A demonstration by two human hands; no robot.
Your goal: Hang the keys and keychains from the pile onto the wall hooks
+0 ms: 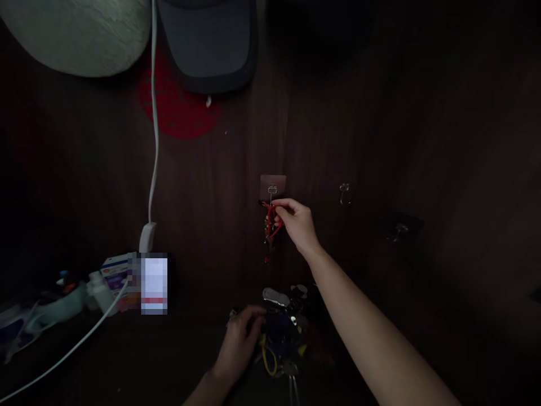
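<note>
Thumb and fingers of my right hand (296, 220) are pinched on a red cord (270, 213) with small yellow beads along it. The cord is at a metal hook (271, 190) on a square adhesive pad, and dark small pieces dangle below. Whether it hangs fully on the hook is hard to see. Lower down, my left hand (240, 338) has its fingers curled at the edge of a dim pile of small items. What its fingertips grip is hidden. In that pile are a silvery oblong piece (276, 297), a yellow loop (268, 358) and something dark blue (276, 327).
Two more hooks, a near one (344, 193) and a farther one (400, 229), are on the dark wood to the right. A grey cap (207, 45) and pale round hat (84, 34) hang above. A white cable (154, 124) runs down toward a blurred-out bright rectangle (154, 285) and bottles.
</note>
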